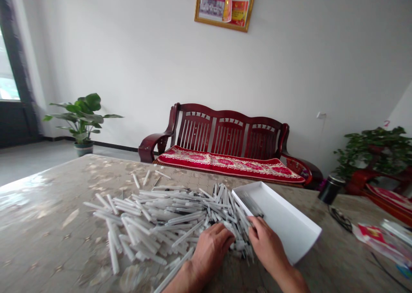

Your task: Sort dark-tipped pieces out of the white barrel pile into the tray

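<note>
The left hand (210, 250) lies half-curled on the heap of white plastic tubes (167, 222); the right hand (265, 241), grip unclear, touches tubes beside the white cardboard tray (286, 220).

One white tray (283, 218), two plants (80, 115), roughly two hundred white tubes (164, 220)

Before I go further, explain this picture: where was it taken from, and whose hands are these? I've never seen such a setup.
This is one picture from a camera worn on a person's head, looking forward and down. The bare hands are that person's own: the left hand rests on a heap of slender white plastic tubes on a stone-patterned tabletop; the right hand touches tubes beside a shallow white rectangular tray, which holds a few tubes. Whether either hand grips any, I cannot tell.
</note>
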